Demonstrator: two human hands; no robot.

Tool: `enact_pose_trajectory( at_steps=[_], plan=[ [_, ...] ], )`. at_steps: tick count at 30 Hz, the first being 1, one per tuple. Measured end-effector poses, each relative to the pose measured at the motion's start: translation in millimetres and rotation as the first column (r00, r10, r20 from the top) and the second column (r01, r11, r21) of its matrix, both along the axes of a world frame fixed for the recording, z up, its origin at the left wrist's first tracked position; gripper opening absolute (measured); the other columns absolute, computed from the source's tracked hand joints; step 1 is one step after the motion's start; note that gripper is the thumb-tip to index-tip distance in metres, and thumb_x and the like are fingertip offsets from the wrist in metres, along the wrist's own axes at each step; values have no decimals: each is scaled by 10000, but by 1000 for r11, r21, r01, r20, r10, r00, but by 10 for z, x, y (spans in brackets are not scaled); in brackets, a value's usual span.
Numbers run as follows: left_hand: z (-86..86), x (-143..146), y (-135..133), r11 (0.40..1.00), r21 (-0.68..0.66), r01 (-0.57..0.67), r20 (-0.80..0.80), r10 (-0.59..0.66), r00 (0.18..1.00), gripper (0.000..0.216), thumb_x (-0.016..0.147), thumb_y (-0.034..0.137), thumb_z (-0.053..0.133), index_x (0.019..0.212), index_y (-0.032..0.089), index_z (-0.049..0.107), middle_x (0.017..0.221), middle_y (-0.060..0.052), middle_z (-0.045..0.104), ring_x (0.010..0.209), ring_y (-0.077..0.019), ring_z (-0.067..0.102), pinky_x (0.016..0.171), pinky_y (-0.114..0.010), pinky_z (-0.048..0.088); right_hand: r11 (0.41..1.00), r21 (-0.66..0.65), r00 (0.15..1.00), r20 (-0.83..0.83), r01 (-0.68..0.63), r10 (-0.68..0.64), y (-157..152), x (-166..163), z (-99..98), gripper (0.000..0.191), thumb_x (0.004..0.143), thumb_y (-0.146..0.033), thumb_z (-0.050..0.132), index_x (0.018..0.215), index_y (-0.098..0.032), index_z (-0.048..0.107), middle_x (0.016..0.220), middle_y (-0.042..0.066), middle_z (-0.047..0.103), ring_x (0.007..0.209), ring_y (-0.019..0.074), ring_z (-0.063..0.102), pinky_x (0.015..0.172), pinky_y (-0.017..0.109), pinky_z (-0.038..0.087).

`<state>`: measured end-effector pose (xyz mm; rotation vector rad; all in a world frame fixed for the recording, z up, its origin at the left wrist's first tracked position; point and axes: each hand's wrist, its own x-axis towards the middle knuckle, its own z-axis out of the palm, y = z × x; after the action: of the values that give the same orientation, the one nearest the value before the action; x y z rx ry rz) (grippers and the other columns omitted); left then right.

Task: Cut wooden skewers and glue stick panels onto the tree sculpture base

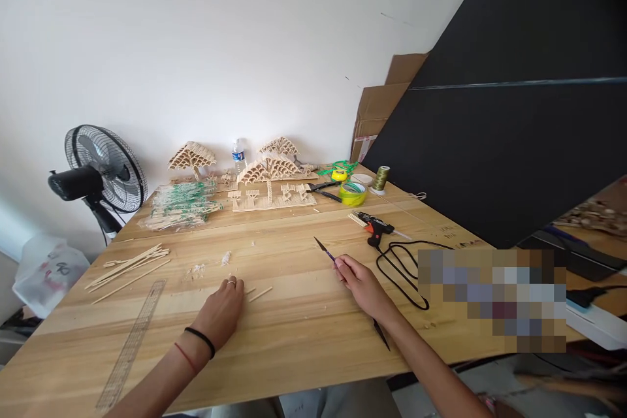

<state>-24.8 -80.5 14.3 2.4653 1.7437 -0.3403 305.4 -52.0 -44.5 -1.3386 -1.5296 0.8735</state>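
While my left hand (225,305) is down at the desk (294,353), the short stick (261,294) lies on the wood just to the right of its fingers, much nearer to them than to my right hand (360,284). Its long axis slants away from me and to the right. A second short piece (250,291) shows right beside my left fingers; those fingertips are bent under and hidden, so I cannot tell whether they pinch anything. My right fingers are closed on a slim dark tool (324,249), its point aimed away from me and to the left. The stick lies left of that point and closer to my body, well apart from it, the two leaning opposite ways. A dark tip (381,334) shows on the near side of my right wrist; I cannot tell whether it belongs to the same tool.
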Motion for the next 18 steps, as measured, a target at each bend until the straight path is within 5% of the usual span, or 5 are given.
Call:
enact_pose_trajectory(
  at_steps=[9, 18],
  plan=[
    [-121, -116, 33, 989, 96, 117, 9, -118, 993, 368, 906, -32, 290, 1106, 95, 571, 1169, -233, 632, 1085, -318, 616, 955, -449, 497, 999, -36, 991, -132, 8, -13, -28, -18, -72, 513, 927, -722, 425, 810, -234, 535, 681, -31, 460, 622, 161, 451, 579, 272, 392],
    [-47, -134, 212, 996, 89, 1, 188, -17, 982, 212, 956, 64, 316, 1061, 204, 436, 993, -130, 700, 932, -279, 690, 791, -353, 480, 1000, -13, 996, -88, 6, -7, -26, -3, -142, 491, 971, -678, 403, 878, -228, 577, 689, -21, 485, 640, 167, 474, 571, 266, 390]
  ],
)
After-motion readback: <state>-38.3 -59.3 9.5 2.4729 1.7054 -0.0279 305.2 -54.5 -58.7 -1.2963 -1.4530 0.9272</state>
